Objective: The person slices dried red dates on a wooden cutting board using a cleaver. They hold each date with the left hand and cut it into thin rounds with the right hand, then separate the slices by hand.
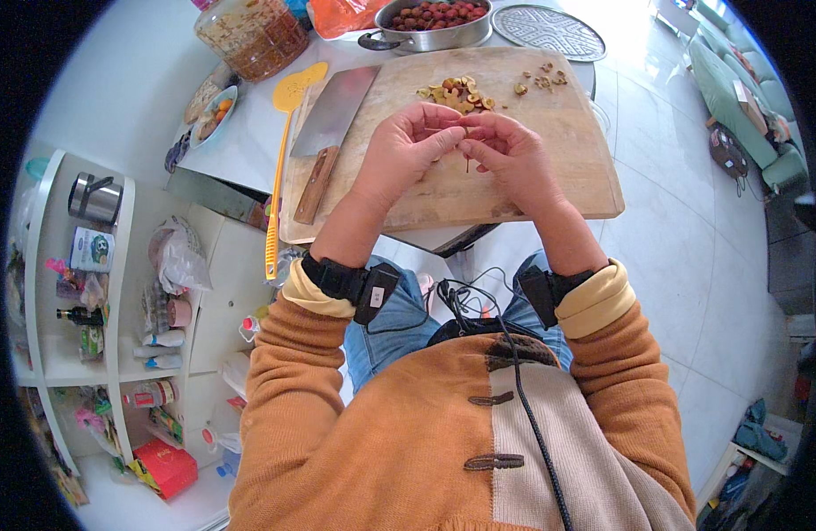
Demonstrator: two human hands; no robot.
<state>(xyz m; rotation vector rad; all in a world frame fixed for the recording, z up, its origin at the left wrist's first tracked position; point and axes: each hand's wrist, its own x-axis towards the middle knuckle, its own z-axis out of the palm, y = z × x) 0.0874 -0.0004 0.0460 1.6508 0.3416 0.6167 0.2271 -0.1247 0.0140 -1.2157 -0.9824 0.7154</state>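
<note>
My left hand (408, 143) and my right hand (512, 151) meet at the fingertips above a wooden cutting board (554, 176). Pinched between them is a small dark red fruit piece (468, 161), mostly hidden by the fingers, with a thin part hanging down. Just beyond the fingers lies a pile of cut fruit pieces (457, 94), yellowish with red skin. Several small brown bits, apparently seeds (547, 81), are scattered at the board's far right. A cleaver (338, 109) with a wooden handle rests on the board's left side, apart from my left hand.
Red fruits fill a steel pan (434, 41) behind the board, beside a round metal steamer rack (547, 32). A yellow plastic slotted turner (285, 133) lies along the board's left edge. Farther left are a large jar (252, 40) and a bowl (215, 118). Cables (471, 299) hang over my lap.
</note>
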